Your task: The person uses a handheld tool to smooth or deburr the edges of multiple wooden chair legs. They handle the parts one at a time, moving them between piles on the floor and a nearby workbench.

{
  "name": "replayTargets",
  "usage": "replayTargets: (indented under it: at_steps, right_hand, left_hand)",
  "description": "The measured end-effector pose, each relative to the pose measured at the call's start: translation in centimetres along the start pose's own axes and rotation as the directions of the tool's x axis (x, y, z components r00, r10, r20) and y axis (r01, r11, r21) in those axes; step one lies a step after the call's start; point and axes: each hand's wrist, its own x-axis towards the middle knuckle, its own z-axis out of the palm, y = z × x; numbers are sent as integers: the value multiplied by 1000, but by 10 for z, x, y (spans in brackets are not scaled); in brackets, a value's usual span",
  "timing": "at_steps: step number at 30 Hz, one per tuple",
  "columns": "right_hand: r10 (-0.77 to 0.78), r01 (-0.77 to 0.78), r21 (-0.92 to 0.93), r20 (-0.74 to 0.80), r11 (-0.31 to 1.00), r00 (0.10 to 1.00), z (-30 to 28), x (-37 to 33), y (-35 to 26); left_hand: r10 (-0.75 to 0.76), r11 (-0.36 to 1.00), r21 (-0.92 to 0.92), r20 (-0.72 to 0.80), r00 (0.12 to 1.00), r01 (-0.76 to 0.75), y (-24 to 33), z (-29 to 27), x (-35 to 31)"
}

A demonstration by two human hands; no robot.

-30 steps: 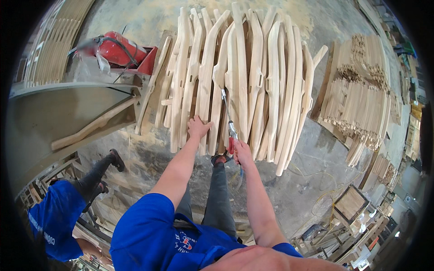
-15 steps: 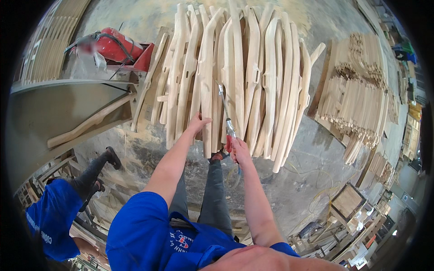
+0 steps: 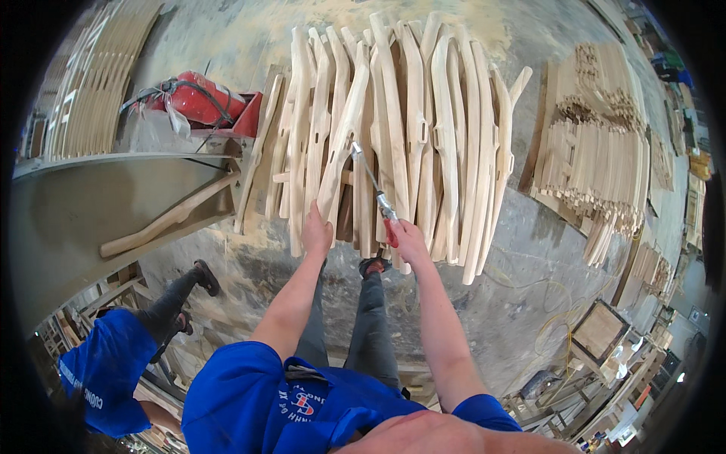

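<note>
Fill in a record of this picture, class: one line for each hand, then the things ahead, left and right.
Left hand: grips the lower end of a curved wooden piece
Right hand: holds a silver tool with a red part; tip close to that piece, contact unclear
Ahead: similar pieces side by side
Left: red cylinder; co-worker in blue
Right: stacked wooden strips

The wooden bars look smooth and matt.
</note>
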Motion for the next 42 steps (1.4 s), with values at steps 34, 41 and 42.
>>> replayTargets:
  at_steps: [34,41,42]
  right_hand:
    - [194,-211,265,89,941,977,9,32,46]
    - [190,-200,329,63,923,980,36,26,61]
    - [189,-204,306,78,930,979,35,25,61]
  left_hand:
    - [-350,937,-42,-117,929,347,-40,28,115]
    - [-131,968,-237,-217,967,78,-85,37,99]
    - [-60,991,-134,-238,969,28,-89,33,95]
